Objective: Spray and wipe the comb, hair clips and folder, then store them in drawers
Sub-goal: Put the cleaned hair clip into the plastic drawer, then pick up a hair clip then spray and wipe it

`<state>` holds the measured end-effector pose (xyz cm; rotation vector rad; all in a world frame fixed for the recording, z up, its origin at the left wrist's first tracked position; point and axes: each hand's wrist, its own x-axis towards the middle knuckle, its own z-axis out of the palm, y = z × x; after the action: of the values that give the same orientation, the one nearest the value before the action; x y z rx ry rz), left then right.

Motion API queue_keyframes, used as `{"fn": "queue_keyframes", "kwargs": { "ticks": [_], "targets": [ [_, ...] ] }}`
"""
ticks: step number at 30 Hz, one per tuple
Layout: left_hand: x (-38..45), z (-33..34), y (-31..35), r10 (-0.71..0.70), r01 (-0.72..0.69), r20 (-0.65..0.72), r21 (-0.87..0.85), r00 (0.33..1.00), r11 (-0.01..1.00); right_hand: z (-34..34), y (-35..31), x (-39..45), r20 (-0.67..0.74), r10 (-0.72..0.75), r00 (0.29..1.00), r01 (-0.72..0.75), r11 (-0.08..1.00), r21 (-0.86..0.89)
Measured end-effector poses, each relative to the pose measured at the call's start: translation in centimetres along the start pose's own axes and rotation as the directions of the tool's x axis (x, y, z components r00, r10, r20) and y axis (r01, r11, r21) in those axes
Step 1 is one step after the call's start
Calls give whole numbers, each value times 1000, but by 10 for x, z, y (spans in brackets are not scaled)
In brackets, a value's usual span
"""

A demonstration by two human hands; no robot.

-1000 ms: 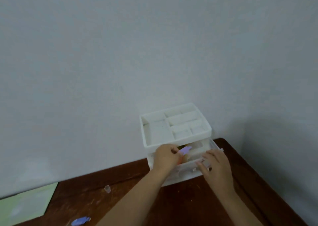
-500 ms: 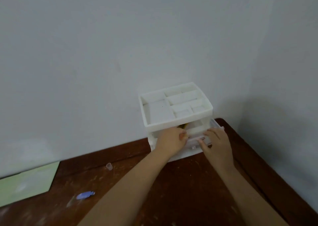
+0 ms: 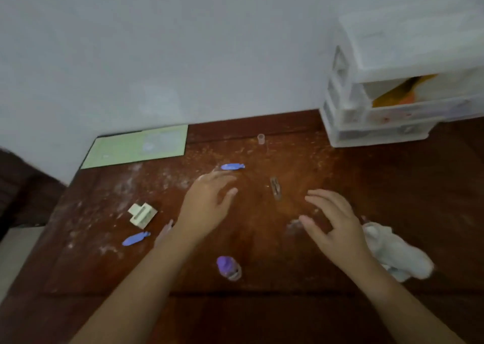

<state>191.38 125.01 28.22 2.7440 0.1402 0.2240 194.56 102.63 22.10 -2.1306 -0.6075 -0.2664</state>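
Observation:
My left hand hovers open over the brown table, its fingertips just short of a blue hair clip. My right hand is open too, fingers spread, holding nothing. A second blue hair clip lies at the left, a dark clip between my hands. The green folder lies flat against the wall. The white drawer unit stands at the back right with one drawer pulled out, orange items inside. A purple-capped spray bottle stands near me. A white cloth lies right of my right hand.
A cream plastic piece lies on the left of the table. A small clear cap stands near the wall. White smears mark the tabletop. The table's left edge drops to a dark object and a pale floor.
Both hands have left the open drawer and come back over the middle of the table. The purple clip my left hand held is gone from it. My view swung down and left.

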Motion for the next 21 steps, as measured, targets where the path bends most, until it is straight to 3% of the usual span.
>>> {"fn": "queue_keyframes", "kwargs": {
  "ticks": [3,5,7,10,13,17,21],
  "targets": [
    [-53,1,-60,-156,155,-24,-38,988,987,47,-38,-38,264,55,963,-90,988,123],
    [-83,10,-92,-244,242,-12,-67,970,968,73,-59,-54,447,155,881,-236,963,130],
    [-104,20,-117,-322,321,1,-83,947,943,97,-72,-64,524,253,813,-361,926,113],
    [-129,32,-145,-406,399,-34,-128,913,908,127,-85,-72,423,379,823,-485,857,177],
    [-136,36,-163,-462,454,-44,-132,886,881,142,-90,-77,311,423,851,-490,853,181],
    [-119,33,-179,-377,367,-56,-138,924,920,141,-96,-82,231,426,875,-470,861,193],
    [-88,36,-185,-239,236,-12,-131,971,963,144,-99,-92,211,486,848,-523,834,177]
  ]
}}
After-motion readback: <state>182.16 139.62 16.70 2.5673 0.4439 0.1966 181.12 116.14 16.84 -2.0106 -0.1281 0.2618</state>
